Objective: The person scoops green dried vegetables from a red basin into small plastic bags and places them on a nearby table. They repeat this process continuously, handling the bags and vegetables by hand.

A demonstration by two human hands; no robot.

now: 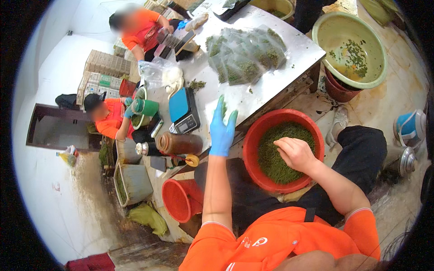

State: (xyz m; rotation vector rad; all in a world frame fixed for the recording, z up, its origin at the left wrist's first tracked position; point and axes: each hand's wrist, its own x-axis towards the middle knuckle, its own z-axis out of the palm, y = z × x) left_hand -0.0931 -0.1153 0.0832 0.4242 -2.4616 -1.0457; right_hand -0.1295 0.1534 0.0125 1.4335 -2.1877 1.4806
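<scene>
My left hand (222, 130), in a blue glove with green-stained fingertips, reaches over the white tabletop edge with its fingers spread and holds nothing. Beneath it lies a pale sheet or bag, partly hidden. My right hand (295, 153), bare, hovers over a red basin (249, 145) of small green plant bits (281, 169). Its fingers are drawn together, and whether something is pinched in them is hidden. Beyond my left hand, filled clear plastic bags (245, 56) of green matter lie in a heap on the table. A digital scale (184, 123) with a blue plate stands left of that hand.
Two co-workers in orange shirts sit across the table (305, 50). A brown-filled jar (179, 143) stands near its edge. An empty red bucket (176, 200) lies lower left. A pale green basin (376, 64) sits upper right, and a blue-and-white container (410, 125) at far right.
</scene>
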